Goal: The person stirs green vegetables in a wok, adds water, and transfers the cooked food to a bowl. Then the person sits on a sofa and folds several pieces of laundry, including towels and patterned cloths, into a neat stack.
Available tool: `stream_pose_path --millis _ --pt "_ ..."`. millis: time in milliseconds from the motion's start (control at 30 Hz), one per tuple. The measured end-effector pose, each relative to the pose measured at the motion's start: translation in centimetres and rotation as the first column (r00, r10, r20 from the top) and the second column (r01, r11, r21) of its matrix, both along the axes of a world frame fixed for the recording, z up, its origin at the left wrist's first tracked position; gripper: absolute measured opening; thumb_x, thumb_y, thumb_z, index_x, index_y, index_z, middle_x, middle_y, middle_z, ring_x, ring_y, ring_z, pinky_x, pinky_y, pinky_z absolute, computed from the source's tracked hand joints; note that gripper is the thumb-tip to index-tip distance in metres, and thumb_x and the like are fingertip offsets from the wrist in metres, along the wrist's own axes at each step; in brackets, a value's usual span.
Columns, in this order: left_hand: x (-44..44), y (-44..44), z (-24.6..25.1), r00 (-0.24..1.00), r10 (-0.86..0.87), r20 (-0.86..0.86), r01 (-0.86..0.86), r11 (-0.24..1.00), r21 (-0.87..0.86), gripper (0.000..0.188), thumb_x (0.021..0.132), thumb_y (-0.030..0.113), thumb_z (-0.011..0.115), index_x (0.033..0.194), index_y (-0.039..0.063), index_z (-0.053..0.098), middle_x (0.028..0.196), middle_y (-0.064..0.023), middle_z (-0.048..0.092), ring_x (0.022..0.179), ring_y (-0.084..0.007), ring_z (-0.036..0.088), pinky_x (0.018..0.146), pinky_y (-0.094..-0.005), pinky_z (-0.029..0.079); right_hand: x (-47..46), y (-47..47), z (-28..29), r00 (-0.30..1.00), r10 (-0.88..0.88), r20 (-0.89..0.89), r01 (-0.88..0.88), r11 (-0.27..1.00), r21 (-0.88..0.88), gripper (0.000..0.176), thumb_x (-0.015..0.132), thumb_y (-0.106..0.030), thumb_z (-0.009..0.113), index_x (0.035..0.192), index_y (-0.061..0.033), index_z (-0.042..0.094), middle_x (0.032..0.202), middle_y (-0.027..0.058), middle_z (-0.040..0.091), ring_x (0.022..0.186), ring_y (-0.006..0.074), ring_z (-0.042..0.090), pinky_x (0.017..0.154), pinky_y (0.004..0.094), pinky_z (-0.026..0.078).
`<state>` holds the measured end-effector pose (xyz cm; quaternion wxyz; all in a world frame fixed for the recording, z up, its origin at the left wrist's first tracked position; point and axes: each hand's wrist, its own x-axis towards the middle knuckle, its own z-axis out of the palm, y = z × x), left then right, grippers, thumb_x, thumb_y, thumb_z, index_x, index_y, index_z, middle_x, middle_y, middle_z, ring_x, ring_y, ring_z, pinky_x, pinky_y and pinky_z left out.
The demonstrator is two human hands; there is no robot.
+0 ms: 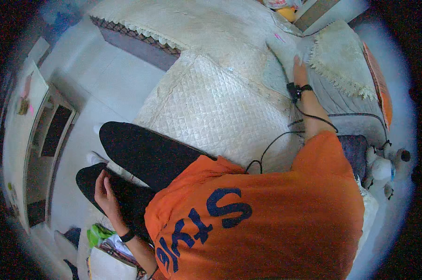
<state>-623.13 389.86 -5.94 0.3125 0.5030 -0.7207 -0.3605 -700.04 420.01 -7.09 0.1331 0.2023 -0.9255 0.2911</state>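
My left hand (105, 196) rests on the knee of my black trousers (144, 150), its fingers slightly bent and parted. Nothing shows in it. A dark band circles that wrist. Stretched out to the side, my right hand (300, 73) lies against pale fabric by a pillow (340, 59) with a lace-like trim. Its fingertips blur into the cloth, so any grip is hard to make out. A black strap with a small device (296, 91) sits on the right wrist, and a black cable (316, 117) trails from it. Beneath spreads a quilted cream bedspread (211, 105).
At the left stands a white cabinet (39, 147) with open shelves, beyond the tiled floor (116, 84). Folded cloths and a green item (100, 234) lie near my left forearm. An orange cushion-like object (380, 87) and a dark cushion (353, 154) are at the right.
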Motion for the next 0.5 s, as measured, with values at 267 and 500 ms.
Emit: stream_pose_path --millis 267,500 --pt "0.0 -0.3 -0.8 0.999 0.008 -0.052 -0.006 0.999 0.045 0.027 0.096 0.010 0.051 0.119 -0.003 0.060 0.110 -0.0114 0.065 0.101 -0.0166 0.061 0.091 -0.0280 0.046 12.3 -13.2 17.9 0.911 0.286 -0.298 -0.373 0.878 -0.299 0.050 0.095 -0.038 0.052 0.124 0.0024 0.054 0.120 0.0149 0.061 0.107 0.0285 0.058 0.091 0.0367 0.044" --pt "0.4 -0.2 -0.1 0.995 -0.003 -0.095 0.007 0.999 0.040 0.028 0.094 0.011 0.056 0.117 -0.003 0.060 0.110 -0.0099 0.065 0.100 -0.0164 0.061 0.090 -0.0275 0.046 26.5 -23.0 26.1 0.608 0.792 -0.052 -0.382 0.234 -0.894 0.050 0.096 -0.038 0.052 0.127 0.0002 0.051 0.123 0.0115 0.059 0.110 0.0242 0.057 0.093 0.0364 0.045"
